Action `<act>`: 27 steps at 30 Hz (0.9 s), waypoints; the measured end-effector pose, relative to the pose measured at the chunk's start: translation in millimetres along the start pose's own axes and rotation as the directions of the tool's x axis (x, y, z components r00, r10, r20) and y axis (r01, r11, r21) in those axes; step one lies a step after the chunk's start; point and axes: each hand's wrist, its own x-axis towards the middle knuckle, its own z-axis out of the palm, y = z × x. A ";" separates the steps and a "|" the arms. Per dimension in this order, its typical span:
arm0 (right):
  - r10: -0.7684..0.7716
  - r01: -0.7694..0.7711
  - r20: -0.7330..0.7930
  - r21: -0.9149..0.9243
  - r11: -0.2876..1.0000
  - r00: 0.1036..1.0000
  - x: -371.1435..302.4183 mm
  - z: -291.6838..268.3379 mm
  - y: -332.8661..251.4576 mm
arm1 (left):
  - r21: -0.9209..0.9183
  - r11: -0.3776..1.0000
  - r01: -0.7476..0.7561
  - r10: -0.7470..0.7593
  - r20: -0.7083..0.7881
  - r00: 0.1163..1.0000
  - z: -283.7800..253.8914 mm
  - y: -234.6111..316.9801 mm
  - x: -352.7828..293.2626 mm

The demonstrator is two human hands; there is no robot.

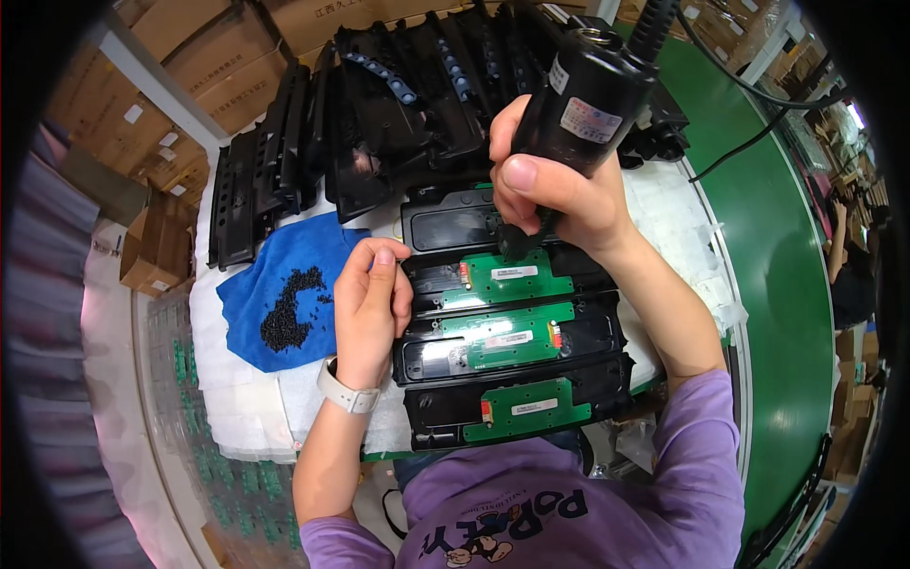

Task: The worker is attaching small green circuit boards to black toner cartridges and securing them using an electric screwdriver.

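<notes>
My right hand (564, 190) grips a black electric screwdriver (578, 119) held tilted, its lower end over a green circuit board (502, 279). That board sits in a long black plastic housing (436, 284). Two more black housings with a green board (512, 337) and another green board (536, 406) lie nearer to me in a row. At the left end of the housing under the screwdriver, my left hand (373, 289) has its thumb and forefinger pinched together. Whatever lies between those fingertips is too small to make out.
A blue cloth (248, 308) with a pile of small black screws (289, 318) lies left of my left hand. Black plastic housings (379, 123) are stacked at the back. Cardboard boxes (213, 62) stand beyond. A cable (730, 81) hangs at right, above a green surface (706, 228).
</notes>
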 end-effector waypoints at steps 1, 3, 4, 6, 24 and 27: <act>0.003 -0.003 -0.001 0.000 1.000 1.000 0.1 0.8 0.0 | 0.004 1.000 -0.012 0.012 0.003 1.000 0.2 -0.4 0.4; 0.003 -0.003 -0.010 -0.009 1.000 1.000 0.6 1.5 -0.4 | -0.015 1.000 0.008 -0.008 0.005 1.000 0.7 -1.1 0.8; 0.002 -0.003 -0.019 -0.019 1.000 1.000 0.5 1.6 -0.2 | -0.034 0.999 0.027 -0.027 0.010 1.000 1.1 -1.6 1.1; 0.017 -0.018 -0.024 -0.035 0.999 1.000 0.6 3.3 1.5 | -0.053 0.997 0.060 -0.060 0.011 0.998 0.7 -1.1 2.3; -0.044 0.028 0.114 0.136 0.990 0.992 -8.2 0.5 -12.9 | -0.090 0.992 0.083 -0.079 0.051 0.996 1.1 -1.5 -0.9; -0.249 0.194 0.072 0.437 0.878 0.966 -7.7 2.4 -19.4 | -0.147 0.984 0.098 -0.081 0.116 0.990 6.2 -1.7 -5.2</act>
